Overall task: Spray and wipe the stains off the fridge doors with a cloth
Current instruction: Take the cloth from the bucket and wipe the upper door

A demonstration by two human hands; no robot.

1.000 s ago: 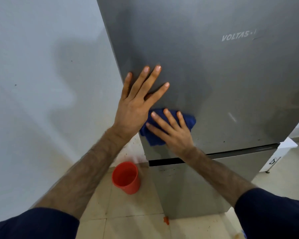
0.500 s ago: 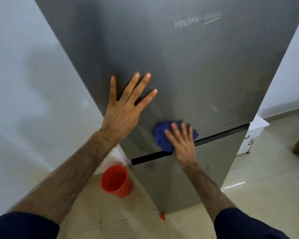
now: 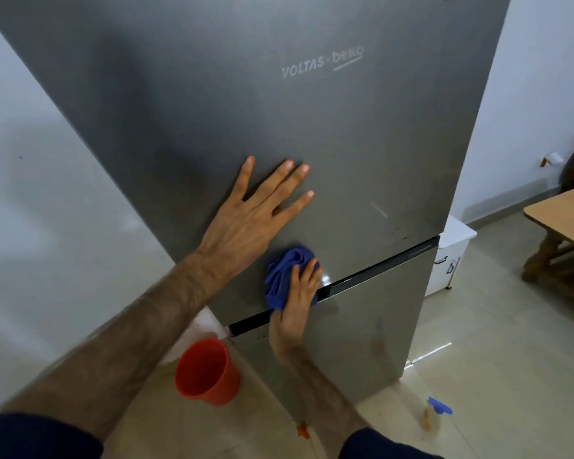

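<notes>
Two hands at the fridge: the wiping step is in hand.
The blue cloth (image 3: 285, 276) is pressed by the right hand (image 3: 297, 301), fingers nearly straight over it, against the upper fridge door (image 3: 345, 144) just above the door gap; the left hand (image 3: 256, 213) is braced flat, fingers spread, at 11 o'clock from it. Next, smudges on the lower door (image 3: 371, 336) at 5 o'clock probably call for wiping; the spray bottle (image 3: 436, 414) is left on the floor.

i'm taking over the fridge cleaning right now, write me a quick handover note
Left hand: flat, fingers spread, braced on the upper fridge door.
Right hand: presses the blue cloth on that door's bottom edge, by the seam.
Spray bottle: on the floor, right of the fridge.
Done: wiping under way at the seam.
Left: dark specks at the upper door's lower right, smudges on the lower door.
</notes>
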